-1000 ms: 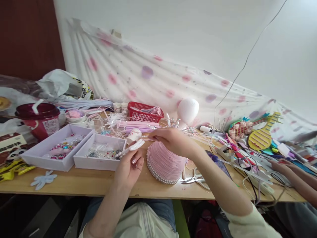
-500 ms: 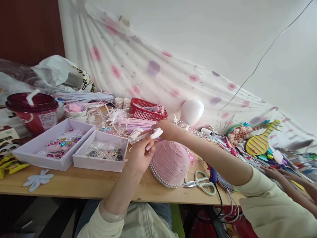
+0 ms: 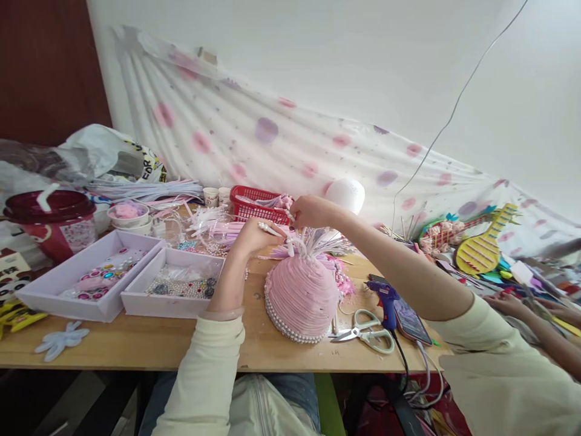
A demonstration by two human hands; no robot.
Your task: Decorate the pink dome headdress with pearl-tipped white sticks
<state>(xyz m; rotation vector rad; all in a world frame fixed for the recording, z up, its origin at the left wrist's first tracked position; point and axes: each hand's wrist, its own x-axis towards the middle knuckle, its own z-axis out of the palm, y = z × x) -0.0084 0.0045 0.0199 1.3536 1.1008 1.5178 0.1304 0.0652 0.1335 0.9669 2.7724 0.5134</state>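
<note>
A pink thread-wrapped dome (image 3: 302,297) with a pearl band round its lower edge sits on the wooden table, with pale strands rising from its top. Above its left side, my left hand (image 3: 256,236) is closed on a white beaded piece (image 3: 270,229). My right hand (image 3: 313,212) is pinched just behind the dome's top, at the end of a small white strand; what lies between its fingertips is too small to name. Both hands are close together in front of the red basket (image 3: 258,204).
Two white boxes of beads (image 3: 91,275) stand at the left near a dark red cup (image 3: 52,224). Scissors (image 3: 365,333), a blue glue gun (image 3: 385,300) and a phone (image 3: 412,320) lie right of the dome. Another person's hands (image 3: 512,306) are at the far right.
My hands have risen and drawn slightly apart, uncovering the strands on the dome's top. The glue gun is now more visible. The camera view has shifted a little.
</note>
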